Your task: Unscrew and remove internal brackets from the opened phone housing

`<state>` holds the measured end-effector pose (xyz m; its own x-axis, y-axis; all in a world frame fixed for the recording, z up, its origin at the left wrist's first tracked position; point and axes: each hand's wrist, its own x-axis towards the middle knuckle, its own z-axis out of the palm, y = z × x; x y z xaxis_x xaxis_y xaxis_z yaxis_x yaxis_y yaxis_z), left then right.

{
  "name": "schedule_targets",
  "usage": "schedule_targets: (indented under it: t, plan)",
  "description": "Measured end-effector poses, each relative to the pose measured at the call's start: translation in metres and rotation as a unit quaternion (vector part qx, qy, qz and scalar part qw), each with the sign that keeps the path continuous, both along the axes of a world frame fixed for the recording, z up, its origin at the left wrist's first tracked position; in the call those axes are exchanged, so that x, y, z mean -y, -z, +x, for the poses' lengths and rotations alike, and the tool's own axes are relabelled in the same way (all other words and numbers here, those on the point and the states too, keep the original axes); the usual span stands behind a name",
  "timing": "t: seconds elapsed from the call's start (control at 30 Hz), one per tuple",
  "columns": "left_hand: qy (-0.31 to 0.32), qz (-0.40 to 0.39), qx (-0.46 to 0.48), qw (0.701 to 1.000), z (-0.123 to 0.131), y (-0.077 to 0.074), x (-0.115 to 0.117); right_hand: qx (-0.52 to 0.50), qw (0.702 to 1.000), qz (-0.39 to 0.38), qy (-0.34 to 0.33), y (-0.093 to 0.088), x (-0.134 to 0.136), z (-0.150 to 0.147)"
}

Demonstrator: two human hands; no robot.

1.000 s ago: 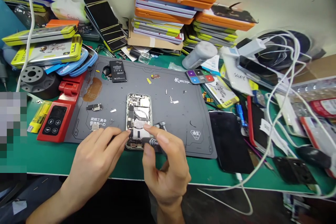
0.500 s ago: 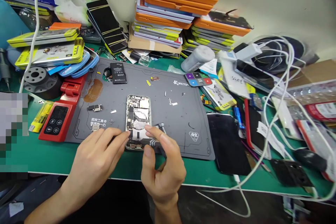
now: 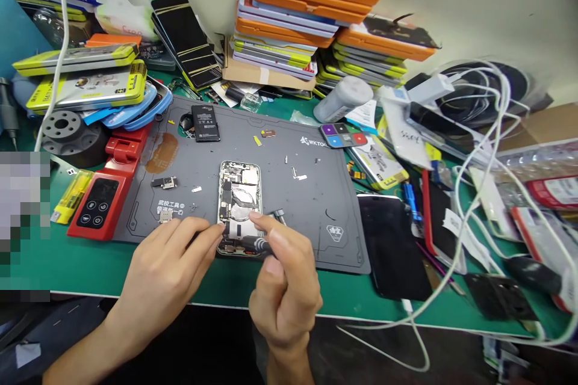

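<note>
Opened phone (image 3: 239,195) lies flat at centre of frame on grey mat (image 3: 316,210). Left hand (image 3: 167,271) is lower left of it, fingers loosely stretched, tips touching phone's lower left edge, gripping nothing visible. Right hand (image 3: 284,289) is just below phone, thumb and fingers pinched tight around dark screwdriver (image 3: 257,245) over phone's lower right corner, tip hidden

The left hand (image 3: 162,277) and right hand (image 3: 284,292) were bare, forearms uncovered too; dark grey cloth (image 3: 49,337) covered the lap.
</note>
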<state>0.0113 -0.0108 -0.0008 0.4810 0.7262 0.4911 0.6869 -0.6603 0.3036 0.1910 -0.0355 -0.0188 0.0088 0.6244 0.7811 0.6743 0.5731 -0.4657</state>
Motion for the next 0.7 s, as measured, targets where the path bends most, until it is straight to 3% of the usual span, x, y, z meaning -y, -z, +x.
schedule_targets:
  t: [0.23,0.7]
  plan:
    - [-0.004,0.002,0.000,1.000,0.001,0.001,0.000,-0.014,1.000,-0.001,0.022,0.010,0.003,-0.001]
    - [0.008,-0.004,-0.013,1.000,-0.001,0.001,0.000,-0.028,0.998,0.024,0.050,0.014,0.005,0.000]
